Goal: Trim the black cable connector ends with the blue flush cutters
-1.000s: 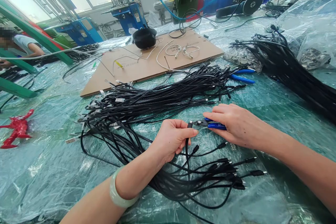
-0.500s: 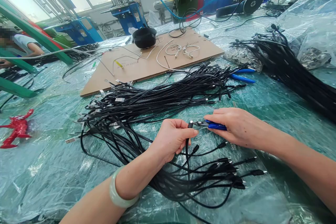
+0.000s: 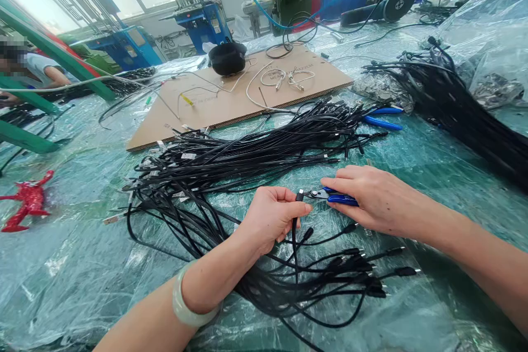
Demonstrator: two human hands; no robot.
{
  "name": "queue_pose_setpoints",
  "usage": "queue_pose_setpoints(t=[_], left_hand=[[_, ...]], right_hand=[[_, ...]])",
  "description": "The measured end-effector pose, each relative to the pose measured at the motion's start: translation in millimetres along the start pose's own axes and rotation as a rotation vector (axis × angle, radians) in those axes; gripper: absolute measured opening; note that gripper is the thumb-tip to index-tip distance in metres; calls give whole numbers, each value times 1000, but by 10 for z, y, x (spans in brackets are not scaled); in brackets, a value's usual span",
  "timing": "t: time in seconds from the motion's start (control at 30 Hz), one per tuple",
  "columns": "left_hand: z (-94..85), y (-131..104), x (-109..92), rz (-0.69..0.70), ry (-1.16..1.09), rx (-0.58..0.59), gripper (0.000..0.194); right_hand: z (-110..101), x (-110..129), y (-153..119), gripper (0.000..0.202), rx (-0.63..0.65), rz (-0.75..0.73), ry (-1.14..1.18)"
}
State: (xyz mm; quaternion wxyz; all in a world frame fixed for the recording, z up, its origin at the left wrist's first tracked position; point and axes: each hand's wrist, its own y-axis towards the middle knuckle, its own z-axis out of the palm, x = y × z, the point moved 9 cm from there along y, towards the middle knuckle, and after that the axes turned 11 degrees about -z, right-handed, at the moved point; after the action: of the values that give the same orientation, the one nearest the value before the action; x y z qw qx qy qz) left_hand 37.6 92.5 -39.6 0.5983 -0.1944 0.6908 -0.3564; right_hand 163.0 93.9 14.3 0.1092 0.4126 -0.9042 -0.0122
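Between thumb and fingers, my left hand [image 3: 272,217] pinches a black cable [image 3: 294,247] just below its plug, whose metal tip points up. My right hand [image 3: 367,198] is wrapped round the blue handles of small flush cutters [image 3: 340,198]. Their jaws point left and meet the plug's side; whether they touch it I cannot tell. Below my hands lies a loose bundle of black cables [image 3: 280,286], with several plugs fanned out to the right. Behind it stretches a larger pile of black cables [image 3: 247,148] with metal connectors at the left.
A cardboard sheet [image 3: 239,99] carries a black bowl-like object [image 3: 226,59] and pale coiled cables [image 3: 289,78]. Blue-handled pliers [image 3: 383,121] lie at the pile's right end. More black cables [image 3: 457,104] lie right, a red figure [image 3: 28,201] left. Another person [image 3: 41,69] sits behind a green frame.
My right hand and the cutters have shifted very slightly, and the handles look a little further apart. My left hand still pinches the cable in the same place.
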Motion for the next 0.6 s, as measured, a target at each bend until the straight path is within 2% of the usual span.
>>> queue_pose_setpoints(t=[0.2,0.6], left_hand=[[2,-3,-5,6,0,-3,21],[9,-3,-10,15,-10,-1,21]], right_hand=[[-6,8,8,23,-17,-10,-31],[52,-41,5,24,36,15,56]])
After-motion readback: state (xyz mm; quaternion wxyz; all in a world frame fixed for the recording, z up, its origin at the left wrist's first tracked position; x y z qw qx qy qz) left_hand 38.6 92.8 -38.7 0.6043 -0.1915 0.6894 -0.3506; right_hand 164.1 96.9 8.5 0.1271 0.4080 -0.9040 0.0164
